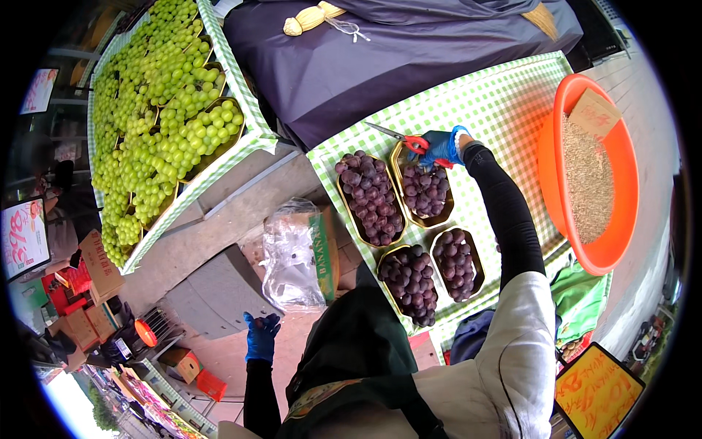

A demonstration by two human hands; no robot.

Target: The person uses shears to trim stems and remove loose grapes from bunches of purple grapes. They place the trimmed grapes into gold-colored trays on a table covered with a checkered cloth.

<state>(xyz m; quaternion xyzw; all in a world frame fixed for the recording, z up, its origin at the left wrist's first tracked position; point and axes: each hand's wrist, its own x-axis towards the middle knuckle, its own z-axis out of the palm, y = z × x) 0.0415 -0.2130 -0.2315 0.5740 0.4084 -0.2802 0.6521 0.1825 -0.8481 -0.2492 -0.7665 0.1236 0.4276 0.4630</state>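
Observation:
My right hand [441, 146], in a blue glove with a black sleeve, reaches out over a green-and-white checked table [490, 110]. It grips red-handled scissors [398, 137], blades pointing left, just above the far right gold tray of dark purple grapes [426, 189]. A longer tray of purple grapes [371, 196] lies to its left. Two more trays of purple grapes [409, 282] [457, 262] sit nearer to me. My left hand [261, 335], also blue-gloved, hangs low beside my body with its fingers curled. Whether it holds anything is unclear.
A large orange basin [610, 252] of brownish grain with a cardboard tag stands at the table's right end. Green grapes [157, 110] fill a checked stand at the left. A cardboard box with a clear plastic bag [292, 252] sits on the ground. A dark cloth [380, 51] covers the far table.

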